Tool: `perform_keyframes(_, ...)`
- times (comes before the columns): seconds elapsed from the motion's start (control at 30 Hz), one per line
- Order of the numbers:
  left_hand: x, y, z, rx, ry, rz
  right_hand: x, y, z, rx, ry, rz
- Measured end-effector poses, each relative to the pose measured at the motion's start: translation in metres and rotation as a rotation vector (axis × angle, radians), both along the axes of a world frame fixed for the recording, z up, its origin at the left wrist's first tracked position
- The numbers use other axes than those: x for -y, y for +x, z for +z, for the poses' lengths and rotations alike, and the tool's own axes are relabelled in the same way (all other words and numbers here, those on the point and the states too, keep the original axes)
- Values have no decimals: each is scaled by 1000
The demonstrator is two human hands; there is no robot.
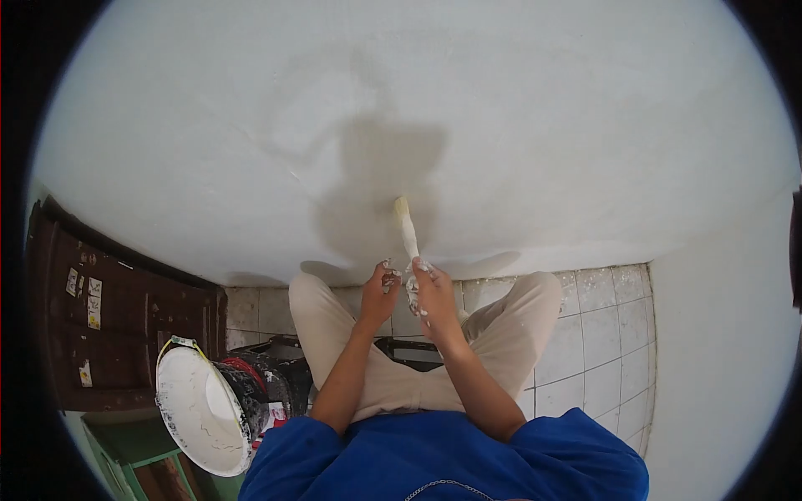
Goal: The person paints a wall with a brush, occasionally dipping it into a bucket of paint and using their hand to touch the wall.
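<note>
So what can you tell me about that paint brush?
The brush has pale yellowish bristles and a slim handle that looks coated in white paint. The right hand grips its lower end, bristles pointing up toward the pale wall. It leans slightly left. Whether the tip touches the wall, I can't tell.

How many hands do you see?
2. The left hand is just left of the brush's handle, its fingers curled. The right hand holds the brush. Both have white smears on them.
</note>
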State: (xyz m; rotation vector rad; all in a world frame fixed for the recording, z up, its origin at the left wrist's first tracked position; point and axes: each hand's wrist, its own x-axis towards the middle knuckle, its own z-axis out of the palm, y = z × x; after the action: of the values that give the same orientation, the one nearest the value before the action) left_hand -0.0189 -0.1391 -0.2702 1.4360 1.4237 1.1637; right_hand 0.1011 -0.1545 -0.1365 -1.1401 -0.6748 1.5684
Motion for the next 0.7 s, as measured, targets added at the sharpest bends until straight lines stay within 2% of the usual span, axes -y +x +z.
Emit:
perform_keyframes(0.1, -2, -3, -10, 54, 33, 3, 6, -1, 28, 21, 194, 2)
perform_keyframes(0.2, -1, -3, -12, 41, 22, -7, -10, -17, 8, 45, 199, -2)
perform_keyframes(0.27, -1, -6, -14, 54, 34, -11, -7, -19, -27, 52, 70, 42)
perform_keyframes(0.33, -1, -5, -11, 66, 38, 10, 1, -17, -35, 40, -6, 54)
perform_keyframes(0.4, -2, -7, -4, 66, 29, 46, 9, -12, -19, -4, -34, 25)
perform_keyframes(0.5, -1, -7, -9, 111, -8, 16, 8, -8, 34, 55, 204, 2)
perform_keyframes(0.6, 0, -5, 4, -19, -15, -7, -12, -5, 17, 110, 162, -23)
perform_keyframes(0.7, -3, -5, -7, 38, 12, 35, 0, 3, -19, -16, -129, 64)
